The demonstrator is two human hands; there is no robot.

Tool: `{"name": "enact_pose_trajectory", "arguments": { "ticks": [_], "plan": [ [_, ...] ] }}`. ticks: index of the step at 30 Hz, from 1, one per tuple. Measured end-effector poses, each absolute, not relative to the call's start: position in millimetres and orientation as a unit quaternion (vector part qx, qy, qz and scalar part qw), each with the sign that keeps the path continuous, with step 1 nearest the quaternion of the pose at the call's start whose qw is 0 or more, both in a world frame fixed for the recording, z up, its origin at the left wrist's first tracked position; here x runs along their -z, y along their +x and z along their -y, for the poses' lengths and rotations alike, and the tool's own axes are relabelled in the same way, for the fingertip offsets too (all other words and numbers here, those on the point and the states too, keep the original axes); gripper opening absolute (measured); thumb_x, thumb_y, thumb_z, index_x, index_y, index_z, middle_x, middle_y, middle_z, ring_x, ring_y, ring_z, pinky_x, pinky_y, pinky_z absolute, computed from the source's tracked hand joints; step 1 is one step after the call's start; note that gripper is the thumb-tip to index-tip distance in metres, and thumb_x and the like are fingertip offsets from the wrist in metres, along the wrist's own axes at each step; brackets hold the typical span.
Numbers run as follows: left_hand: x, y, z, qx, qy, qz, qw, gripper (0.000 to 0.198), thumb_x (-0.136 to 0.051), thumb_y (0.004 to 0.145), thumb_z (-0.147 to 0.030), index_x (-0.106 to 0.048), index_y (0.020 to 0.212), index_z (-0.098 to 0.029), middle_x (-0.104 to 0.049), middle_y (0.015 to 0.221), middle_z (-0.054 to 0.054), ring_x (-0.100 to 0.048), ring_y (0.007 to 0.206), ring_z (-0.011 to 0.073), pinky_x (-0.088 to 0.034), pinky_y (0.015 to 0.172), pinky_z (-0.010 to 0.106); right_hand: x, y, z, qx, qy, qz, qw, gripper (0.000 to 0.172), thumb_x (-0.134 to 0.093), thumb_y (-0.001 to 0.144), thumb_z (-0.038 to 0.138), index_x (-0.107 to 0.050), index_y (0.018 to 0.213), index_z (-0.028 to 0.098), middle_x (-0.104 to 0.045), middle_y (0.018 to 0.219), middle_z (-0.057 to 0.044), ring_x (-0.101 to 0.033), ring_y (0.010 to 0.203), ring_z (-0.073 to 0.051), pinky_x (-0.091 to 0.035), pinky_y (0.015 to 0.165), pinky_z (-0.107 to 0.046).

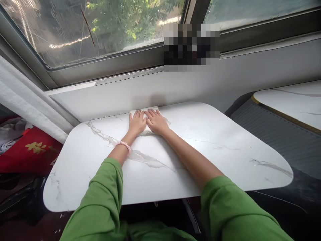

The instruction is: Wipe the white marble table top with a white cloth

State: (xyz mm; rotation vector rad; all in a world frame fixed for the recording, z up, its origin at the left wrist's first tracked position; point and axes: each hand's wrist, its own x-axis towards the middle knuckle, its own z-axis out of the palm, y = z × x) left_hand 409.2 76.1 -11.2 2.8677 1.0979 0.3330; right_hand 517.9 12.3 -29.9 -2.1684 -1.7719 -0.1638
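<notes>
A pale cloth [147,131] lies on the white marbled table [160,180], close to the wall side. My left hand [137,122] rests flat on the cloth with its fingers somewhat apart, pointing at the wall. Beside it my right hand [156,121] also presses flat on the cloth, fingers spread. The two hands touch or nearly touch. Parts of the cloth show beyond the fingertips, between the hands and to the right of my right hand.
A window [107,63] and a white wall [110,97] border the table's far edge. At the left are a white curtain [32,97] and a red bag [27,150]. A grey ribbed seat [273,134] and another marbled table [296,100] stand at the right.
</notes>
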Motion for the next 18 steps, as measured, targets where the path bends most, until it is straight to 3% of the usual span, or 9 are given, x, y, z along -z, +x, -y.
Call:
{"name": "enact_pose_trajectory", "arguments": {
  "ticks": [10, 18],
  "plan": [
    [9.7, 319.9, 32.8, -0.086, 0.954, -0.289, 0.006, 0.049, -0.027, 0.098, -0.026, -0.037, 0.144, -0.013, -0.032, 0.153, 0.011, -0.024, 0.143, 0.0222, -0.012, 0.118, 0.052, 34.3, 435.1, 112.0, 0.106, -0.735, 0.654, 0.148, 0.054, -0.028, 0.095, 0.025, -0.041, 0.141, 0.000, -0.040, 0.147, -0.022, -0.033, 0.139, -0.032, -0.027, 0.113, -0.052],
    [5.9, 259.0, 108.4, -0.073, 0.963, -0.258, -0.017, 0.052, -0.026, 0.098, -0.027, -0.035, 0.145, -0.006, -0.029, 0.153, 0.015, -0.019, 0.145, 0.0260, -0.016, 0.117, 0.054, 29.4, 393.9, 184.0, 0.154, -0.656, 0.715, 0.185, 0.053, -0.037, 0.088, 0.022, -0.053, 0.131, -0.004, -0.054, 0.134, -0.026, -0.048, 0.129, -0.033, -0.041, 0.107, -0.048]
  ]
}}
